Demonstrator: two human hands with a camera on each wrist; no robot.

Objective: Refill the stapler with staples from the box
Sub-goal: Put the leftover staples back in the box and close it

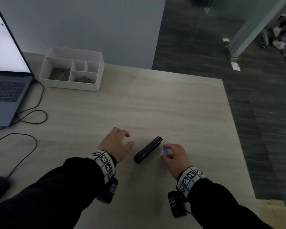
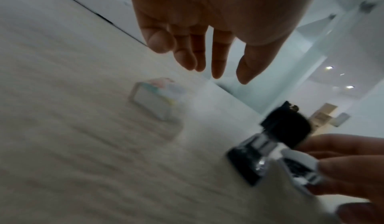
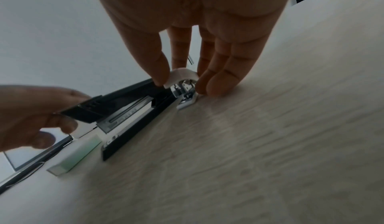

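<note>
No text, brand, number or sign can be read in any view. The laptop screen (image 1: 5, 45) at the upper left of the head view glows white with faint grey lines too blurred to make out. The wristbands (image 1: 104, 162) at the lower middle carry black-and-white square marker patterns, not letters. The small box (image 1: 165, 152) at the centre right has a blue printed face, too small to read. In the right wrist view the stapler (image 3: 129, 111) at the centre left shows a row of small embossed marks on its metal rail, smeared beyond reading.
</note>
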